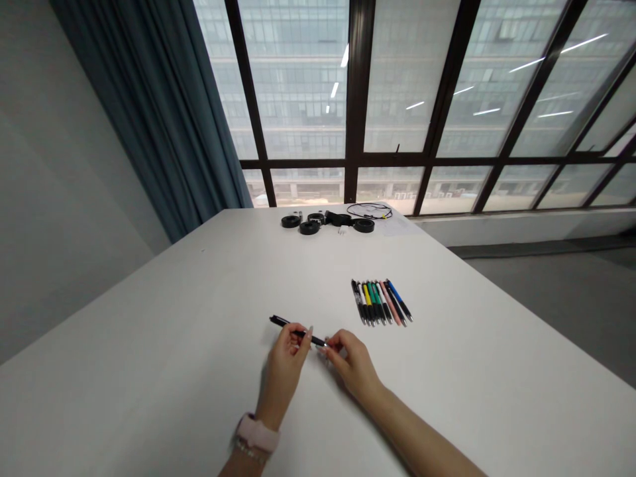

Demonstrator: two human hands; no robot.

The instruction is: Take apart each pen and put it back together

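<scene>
A black pen (279,320) is held slantwise above the white table, its thicker end pointing to the upper left. My left hand (289,354) is closed around the barrel, thumb and fingers pinching it. At the lower right end of the pen, the fingertips of my right hand (354,364) are pinched on its tip; whether a small part sits between those fingertips cannot be made out. A row of several pens (377,303) in black, white, yellow, green, pink and blue lies side by side beyond my right hand.
The white table (149,344) stretches away toward the windows. Several black rolled straps (309,228) and a thin looped black cable (369,211) lie at its far end. A blue curtain (163,112) hangs at the left. The table's right edge drops to a grey floor (556,285).
</scene>
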